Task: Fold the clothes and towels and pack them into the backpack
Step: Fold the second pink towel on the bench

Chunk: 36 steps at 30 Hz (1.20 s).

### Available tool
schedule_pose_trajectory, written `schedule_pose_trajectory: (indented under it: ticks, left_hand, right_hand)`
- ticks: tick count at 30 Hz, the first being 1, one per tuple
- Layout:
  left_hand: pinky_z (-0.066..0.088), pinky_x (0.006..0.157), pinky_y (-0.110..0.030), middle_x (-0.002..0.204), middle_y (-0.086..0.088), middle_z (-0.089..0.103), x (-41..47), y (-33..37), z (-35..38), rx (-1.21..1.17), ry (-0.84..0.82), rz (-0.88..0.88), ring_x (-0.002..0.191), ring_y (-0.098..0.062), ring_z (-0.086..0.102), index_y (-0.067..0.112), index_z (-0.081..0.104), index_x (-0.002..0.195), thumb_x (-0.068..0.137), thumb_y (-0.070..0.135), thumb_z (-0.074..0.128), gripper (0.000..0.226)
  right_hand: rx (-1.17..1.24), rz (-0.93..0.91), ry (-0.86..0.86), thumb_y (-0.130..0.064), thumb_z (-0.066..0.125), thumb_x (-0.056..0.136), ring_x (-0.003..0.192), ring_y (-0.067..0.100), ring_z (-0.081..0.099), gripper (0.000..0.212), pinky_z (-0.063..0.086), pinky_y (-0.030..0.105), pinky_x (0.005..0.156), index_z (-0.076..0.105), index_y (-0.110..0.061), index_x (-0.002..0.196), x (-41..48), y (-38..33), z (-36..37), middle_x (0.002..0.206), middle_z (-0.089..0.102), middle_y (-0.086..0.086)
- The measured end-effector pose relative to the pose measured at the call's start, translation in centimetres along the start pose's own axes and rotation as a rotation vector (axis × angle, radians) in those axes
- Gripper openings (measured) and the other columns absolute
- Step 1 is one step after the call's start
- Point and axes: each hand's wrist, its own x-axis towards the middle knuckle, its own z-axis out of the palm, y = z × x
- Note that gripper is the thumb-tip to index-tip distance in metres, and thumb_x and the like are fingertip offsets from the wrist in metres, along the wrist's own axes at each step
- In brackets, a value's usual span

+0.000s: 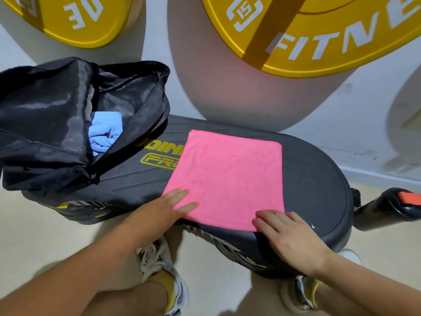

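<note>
A pink towel (pixel 230 176) lies flat and folded on a black oval step platform (pixel 319 185). My left hand (pixel 166 209) rests with straight fingers on the towel's near left corner. My right hand (pixel 289 233) presses flat on its near right corner. A black backpack (pixel 52 119) lies unzipped on the platform's left end. Inside its opening shows a light blue cloth (pixel 103 133).
Two yellow weight plates (pixel 296 30) lean against the white wall behind the platform. A black handle with an orange-red part (pixel 401 204) lies on the floor at the right. My shoes (pixel 159 265) stand on the beige floor below the platform.
</note>
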Motion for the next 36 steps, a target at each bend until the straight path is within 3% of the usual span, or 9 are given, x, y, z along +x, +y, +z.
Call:
schedule_pose_trajectory:
  ticks: [4, 7, 10, 13, 15, 21, 25, 29, 36]
  left_hand:
    - [0.057, 0.072, -0.033, 0.144, 0.002, 0.047, 0.7, 0.8, 1.1, -0.19, 0.087, -0.252, 0.125, -0.018, 0.052, 0.026, 0.05, 0.136, 0.067, -0.008, 0.065, 0.078]
    - [0.056, 0.055, -0.025, 0.122, 0.004, 0.065, 1.1, 1.0, 1.7, -0.217, 0.115, -0.261, 0.102, -0.012, 0.067, 0.022, 0.065, 0.118, 0.047, -0.005, 0.081, 0.078]
    - [0.056, 0.06, -0.02, 0.119, 0.004, 0.067, 0.3, -0.1, 0.6, -0.187, 0.142, -0.155, 0.098, -0.009, 0.068, 0.02, 0.063, 0.117, 0.034, -0.007, 0.081, 0.089]
    - [0.05, 0.065, -0.013, 0.106, 0.015, 0.066, -0.9, -0.5, -2.1, -0.195, 0.019, -0.138, 0.099, -0.004, 0.064, 0.029, 0.062, 0.112, 0.054, 0.015, 0.083, 0.063]
    - [0.041, 0.072, -0.016, 0.104, 0.014, 0.061, -1.2, -0.2, -3.7, -0.166, -0.194, -0.137, 0.107, -0.011, 0.058, 0.036, 0.057, 0.109, 0.084, 0.02, 0.057, 0.03]
    - [0.037, 0.061, -0.026, 0.058, 0.008, 0.045, -0.8, -0.1, -4.9, -0.563, -0.526, -0.24, 0.062, -0.008, 0.045, 0.026, 0.052, 0.062, 0.069, 0.01, 0.041, 0.02]
    - [0.04, 0.057, -0.017, 0.058, 0.012, 0.055, 0.0, -1.2, -6.5, -1.005, -0.263, -0.468, 0.056, -0.001, 0.049, 0.019, 0.066, 0.063, 0.075, 0.022, 0.06, 0.014]
    - [0.051, 0.055, -0.019, 0.071, -0.004, 0.069, 2.2, -1.6, -6.7, -1.655, 0.123, -0.733, 0.06, -0.009, 0.063, 0.006, 0.071, 0.085, 0.089, 0.006, 0.061, 0.011]
    - [0.033, 0.065, -0.029, 0.081, -0.006, 0.061, 8.7, -2.1, -3.1, -1.072, 0.483, -0.967, 0.079, -0.019, 0.052, 0.003, 0.066, 0.086, 0.094, 0.022, 0.056, 0.023]
  right_hand:
    - [0.036, 0.134, -0.005, -0.02, 0.042, 0.079, 0.09, 0.018, 0.064, 0.033, 0.04, 0.03, 0.065, 0.064, -0.025, 0.104, -0.8, 0.4, -0.3, 0.11, 0.064, -0.005]
    - [0.054, 0.179, 0.015, -0.02, 0.04, 0.079, 0.082, 0.015, 0.067, 0.032, 0.041, 0.029, 0.063, 0.068, -0.027, 0.094, -0.8, 0.9, -0.5, 0.101, 0.069, -0.009]
    - [0.081, 0.185, -0.081, -0.019, 0.046, 0.074, 0.08, 0.012, 0.069, 0.033, 0.05, 0.028, 0.058, 0.072, -0.031, 0.091, -0.5, 1.7, -1.3, 0.093, 0.072, -0.013]
    - [0.13, 0.222, -0.317, -0.025, 0.049, 0.08, 0.077, 0.021, 0.061, 0.023, 0.051, 0.032, 0.067, 0.067, -0.027, 0.093, -0.2, 3.1, -3.0, 0.083, 0.067, -0.006]
    - [0.245, 0.239, -0.499, -0.034, 0.053, 0.085, 0.067, 0.019, 0.048, 0.02, 0.047, 0.032, 0.068, 0.063, -0.016, 0.083, 0.2, 4.0, -4.3, 0.071, 0.057, -0.001]
    - [0.79, 0.287, -0.718, -0.011, 0.063, 0.081, 0.056, 0.004, 0.036, 0.037, 0.032, 0.019, 0.058, 0.055, -0.03, 0.05, 1.3, 5.1, -5.9, 0.053, 0.042, -0.011]
    - [1.343, 0.599, -0.462, -0.009, 0.07, 0.077, 0.067, 0.015, 0.048, 0.007, 0.035, 0.027, 0.061, 0.076, -0.013, 0.076, 1.9, 6.6, -5.9, 0.071, 0.065, -0.006]
    - [1.738, 0.996, 0.057, -0.006, 0.055, 0.092, 0.064, 0.016, 0.051, 0.025, 0.042, 0.027, 0.064, 0.069, -0.014, 0.073, 3.8, 6.8, -4.4, 0.073, 0.06, 0.007]
    - [0.88, 1.166, 0.4, -0.016, 0.045, 0.098, 0.076, 0.024, 0.05, 0.022, 0.033, 0.032, 0.067, 0.054, -0.006, 0.079, 9.4, 6.4, -0.8, 0.077, 0.058, 0.007]
